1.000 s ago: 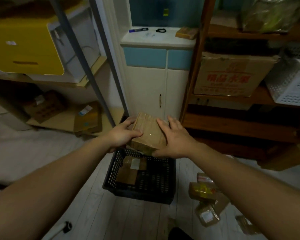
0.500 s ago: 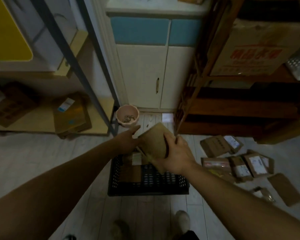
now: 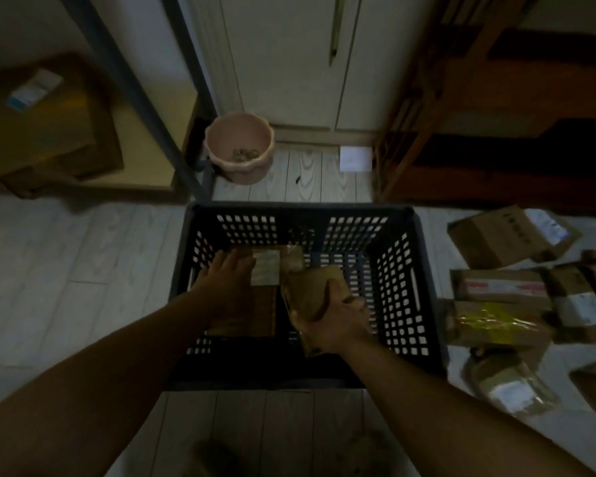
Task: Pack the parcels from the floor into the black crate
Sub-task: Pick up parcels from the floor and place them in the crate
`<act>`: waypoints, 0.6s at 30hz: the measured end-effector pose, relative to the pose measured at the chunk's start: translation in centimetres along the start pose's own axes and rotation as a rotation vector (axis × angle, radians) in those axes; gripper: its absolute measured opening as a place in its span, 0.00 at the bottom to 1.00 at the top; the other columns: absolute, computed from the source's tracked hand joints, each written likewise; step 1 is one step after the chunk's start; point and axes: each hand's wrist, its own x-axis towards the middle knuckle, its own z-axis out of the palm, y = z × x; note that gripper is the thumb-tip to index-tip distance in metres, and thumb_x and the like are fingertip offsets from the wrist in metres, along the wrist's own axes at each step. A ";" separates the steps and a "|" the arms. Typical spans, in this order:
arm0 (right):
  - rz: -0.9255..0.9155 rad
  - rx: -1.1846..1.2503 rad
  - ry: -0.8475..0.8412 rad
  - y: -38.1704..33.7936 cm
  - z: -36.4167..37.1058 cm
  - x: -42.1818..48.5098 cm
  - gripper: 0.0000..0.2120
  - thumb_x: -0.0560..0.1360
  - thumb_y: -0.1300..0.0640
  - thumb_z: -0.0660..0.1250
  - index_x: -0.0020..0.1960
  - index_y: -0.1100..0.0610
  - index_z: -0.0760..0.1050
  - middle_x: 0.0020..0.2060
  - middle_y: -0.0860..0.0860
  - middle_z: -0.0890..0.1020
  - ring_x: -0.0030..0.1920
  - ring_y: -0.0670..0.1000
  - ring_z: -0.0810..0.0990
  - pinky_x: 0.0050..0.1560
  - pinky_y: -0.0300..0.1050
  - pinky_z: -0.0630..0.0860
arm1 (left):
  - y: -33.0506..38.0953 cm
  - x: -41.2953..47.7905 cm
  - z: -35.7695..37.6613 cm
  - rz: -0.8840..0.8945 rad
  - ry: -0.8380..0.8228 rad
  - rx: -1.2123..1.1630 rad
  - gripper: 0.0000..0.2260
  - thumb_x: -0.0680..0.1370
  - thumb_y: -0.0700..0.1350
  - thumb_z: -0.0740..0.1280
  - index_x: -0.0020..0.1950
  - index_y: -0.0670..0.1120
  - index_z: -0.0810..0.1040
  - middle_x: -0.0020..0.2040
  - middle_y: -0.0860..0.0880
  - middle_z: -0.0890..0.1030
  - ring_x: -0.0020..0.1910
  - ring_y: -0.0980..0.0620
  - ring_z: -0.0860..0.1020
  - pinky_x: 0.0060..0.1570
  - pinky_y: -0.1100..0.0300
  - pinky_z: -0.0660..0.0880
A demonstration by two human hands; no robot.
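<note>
- Brown parcel (image 3: pixel 312 292) is inside the black crate (image 3: pixel 414 294), tilted, its far end near the crate's middle and its near end low by the front wall.
- Right hand (image 3: pixel 338 321) has it: the grip is clamped on the parcel's near end, fingers (image 3: pixel 350 300) curled over the top edge, thumb on the left side.
- Left hand (image 3: pixel 226 285) is down in the crate too, grip spread wide and flat, palm pressing on a boxed parcel (image 3: pixel 252 318) that lies on the crate floor at the left.
- That boxed parcel carries a white label (image 3: pixel 266 273) just past the left fingertips; the held parcel overlaps its right edge.
- A bit of crinkled clear wrap (image 3: pixel 294 258) shows beyond the held parcel, against the label; what it belongs to, I can't tell.
- The crate's right half shows bare perforated floor.
- The crate sits on pale floorboards (image 3: pixel 66 270), both forearms reaching in over its near wall.
- Right of the crate, loose parcels wait on the floor: a box with a label (image 3: pixel 510 235) at the back, one with yellow tape (image 3: pixel 492 321) just beside the crate wall, a bagged one (image 3: pixel 511 383) nearer the camera, more running off frame.
- Beyond the crate, a pink pot (image 3: pixel 240 151) stands by a dark shelf leg (image 3: pixel 152 108), in front of a white cabinet (image 3: pixel 289 63).
- Far left, a cardboard box (image 3: pixel 49 125) rests on a low shelf; a wooden rack (image 3: pixel 461 98) stands on the right.
</note>
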 end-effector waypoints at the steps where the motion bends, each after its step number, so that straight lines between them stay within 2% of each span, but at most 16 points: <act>1: 0.016 0.001 -0.016 0.2 1.4 1.9 0.53 0.66 0.28 0.65 0.76 0.43 0.36 0.73 0.63 0.51 0.72 0.65 0.54 0.70 0.60 0.60 | -0.4 1.5 1.9 -0.001 -0.015 0.039 0.36 0.76 0.54 0.65 0.77 0.55 0.46 0.78 0.46 0.41 0.77 0.41 0.39 0.74 0.41 0.49; 4: 0.042 -0.006 -0.048 0.3 4.6 6.2 0.55 0.65 0.30 0.68 0.76 0.44 0.35 0.73 0.63 0.47 0.73 0.66 0.51 0.71 0.63 0.59 | -1.7 5.4 6.6 0.013 -0.022 0.062 0.36 0.76 0.55 0.65 0.77 0.53 0.47 0.78 0.44 0.41 0.77 0.41 0.41 0.74 0.40 0.48; 6: 0.068 -0.024 -0.057 0.2 5.9 8.2 0.55 0.66 0.33 0.69 0.76 0.45 0.34 0.73 0.63 0.47 0.73 0.66 0.51 0.71 0.63 0.59 | -2.8 7.7 8.8 0.040 -0.040 0.068 0.37 0.76 0.55 0.64 0.78 0.53 0.44 0.78 0.44 0.37 0.76 0.40 0.39 0.74 0.39 0.46; 9: 0.119 -0.001 -0.036 0.2 7.4 10.7 0.57 0.65 0.30 0.68 0.75 0.44 0.31 0.73 0.63 0.48 0.73 0.65 0.52 0.71 0.63 0.61 | -4.0 10.1 10.9 0.084 -0.072 0.153 0.40 0.75 0.59 0.64 0.77 0.56 0.39 0.77 0.44 0.34 0.75 0.39 0.35 0.73 0.38 0.45; 12: 0.165 0.038 -0.025 0.1 8.6 13.1 0.59 0.63 0.29 0.69 0.75 0.43 0.30 0.73 0.62 0.47 0.73 0.65 0.51 0.70 0.63 0.62 | -4.4 11.1 12.6 0.104 -0.073 0.205 0.41 0.75 0.61 0.63 0.76 0.56 0.37 0.77 0.44 0.34 0.75 0.38 0.35 0.73 0.37 0.43; 15: 0.185 -0.018 -0.049 -0.3 10.3 14.7 0.61 0.61 0.27 0.69 0.74 0.44 0.29 0.73 0.62 0.47 0.73 0.65 0.52 0.69 0.64 0.62 | -4.7 11.7 14.6 0.096 -0.024 0.214 0.38 0.76 0.63 0.59 0.76 0.57 0.38 0.78 0.45 0.38 0.76 0.40 0.37 0.72 0.37 0.43; 18: 0.163 -0.037 -0.097 -0.4 12.2 15.2 0.63 0.61 0.27 0.69 0.75 0.47 0.28 0.73 0.63 0.43 0.73 0.66 0.50 0.71 0.62 0.60 | -5.5 12.5 15.3 0.091 -0.004 0.171 0.41 0.74 0.65 0.61 0.75 0.59 0.37 0.78 0.47 0.38 0.76 0.41 0.37 0.72 0.38 0.42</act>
